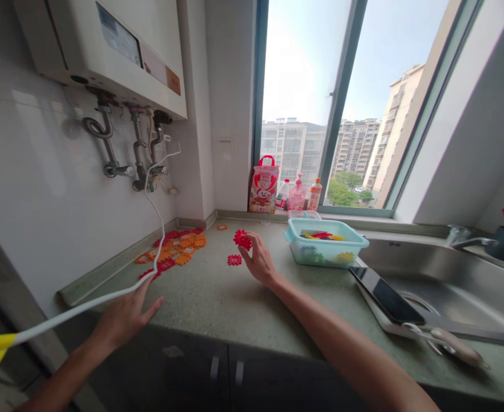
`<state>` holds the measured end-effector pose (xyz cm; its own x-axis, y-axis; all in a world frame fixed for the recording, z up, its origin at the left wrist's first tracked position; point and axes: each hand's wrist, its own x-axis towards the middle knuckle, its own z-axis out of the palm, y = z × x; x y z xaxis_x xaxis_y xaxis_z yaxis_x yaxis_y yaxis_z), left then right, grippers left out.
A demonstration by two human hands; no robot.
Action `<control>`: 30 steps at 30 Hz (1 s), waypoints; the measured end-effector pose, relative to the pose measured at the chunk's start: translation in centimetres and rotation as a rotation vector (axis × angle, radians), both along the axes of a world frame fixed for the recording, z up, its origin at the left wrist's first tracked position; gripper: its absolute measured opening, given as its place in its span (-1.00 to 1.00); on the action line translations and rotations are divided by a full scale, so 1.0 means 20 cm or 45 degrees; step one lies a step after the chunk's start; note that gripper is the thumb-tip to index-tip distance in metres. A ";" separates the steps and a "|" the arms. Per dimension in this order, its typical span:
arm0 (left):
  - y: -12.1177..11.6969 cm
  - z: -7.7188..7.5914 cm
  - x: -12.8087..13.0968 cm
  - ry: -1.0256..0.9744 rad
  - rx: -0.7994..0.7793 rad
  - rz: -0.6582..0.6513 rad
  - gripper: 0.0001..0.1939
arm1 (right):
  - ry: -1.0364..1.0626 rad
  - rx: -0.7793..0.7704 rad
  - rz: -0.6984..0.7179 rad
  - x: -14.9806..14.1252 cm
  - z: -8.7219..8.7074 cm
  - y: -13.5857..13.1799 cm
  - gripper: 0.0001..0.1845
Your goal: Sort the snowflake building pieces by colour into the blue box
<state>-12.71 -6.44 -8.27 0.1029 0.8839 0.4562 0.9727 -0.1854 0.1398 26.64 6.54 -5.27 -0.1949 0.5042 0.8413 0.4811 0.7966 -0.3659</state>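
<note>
- Where the counter [200, 303] meets the left wall, red and orange toothed pieces lie in a flat, overlapping pile [187, 245]; this is probably the part done so far.
- The left hand [123, 317] is spread, thumb held away from the fingers, at the pile's near end; whether its fingertips touch the red pieces there, I cannot tell.
- One orange piece [221, 227] lies alone beyond the pile, near the back edge.
- A flat red piece [234, 260] rests on the counter just left of the right hand [259, 262], which pinches another red piece [240, 237] between thumb and fingers, above the surface. These two look unsettled.
- The turquoise tub [295, 250] holds more pieces, red, yellow and green among them, so I judge the work only partway along.
- As for room, the white cable [106, 295] crosses over the left hand and pile, and could snag.
- Between pile and tub, open counter reaches the front edge, giving both hands space.
- Right of the tub, the phone [387, 294] sits by the sink [492, 286], whose rim leaves little margin there.
</note>
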 end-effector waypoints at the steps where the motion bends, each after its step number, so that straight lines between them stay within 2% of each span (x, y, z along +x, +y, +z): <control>1: -0.03 0.01 0.06 0.009 -0.013 -0.048 -0.28 | 0.007 0.011 0.011 -0.01 0.00 0.01 -0.67; 4: -0.09 0.05 0.22 0.018 -0.109 -0.232 -0.37 | -0.108 -0.033 0.037 -0.05 -0.02 0.06 -0.69; 7: -0.12 0.10 0.31 0.001 -0.192 -0.396 -0.43 | -0.386 -0.194 -0.010 -0.08 -0.05 0.15 -0.75; 10: -0.13 0.14 0.33 -0.025 -0.280 -0.518 -0.48 | -0.620 -0.345 -0.020 -0.09 -0.06 0.19 -0.76; 14: -0.09 0.18 0.31 -0.015 -0.373 -0.622 -0.39 | -0.651 -0.360 0.105 -0.03 -0.04 0.14 -0.75; 18: 0.04 0.20 0.32 0.077 -0.435 -0.704 -0.22 | -0.640 -0.340 0.160 0.05 -0.04 0.04 -0.66; 21: 0.18 0.21 0.39 0.089 -0.448 -0.784 -0.14 | -0.621 -0.315 0.043 0.13 -0.05 0.00 -0.67; 25: 0.41 0.20 0.54 0.053 -0.415 -0.868 -0.14 | -0.610 -0.365 -0.056 0.22 -0.04 0.01 -0.65; 28: 0.56 0.19 0.68 0.031 -0.437 -1.000 -0.15 | -0.590 -0.359 -0.130 0.26 0.01 0.04 -0.64; 30: 0.62 0.19 0.78 0.037 -0.467 -1.120 -0.14 | -0.597 -0.265 -0.205 0.29 0.08 0.05 -0.67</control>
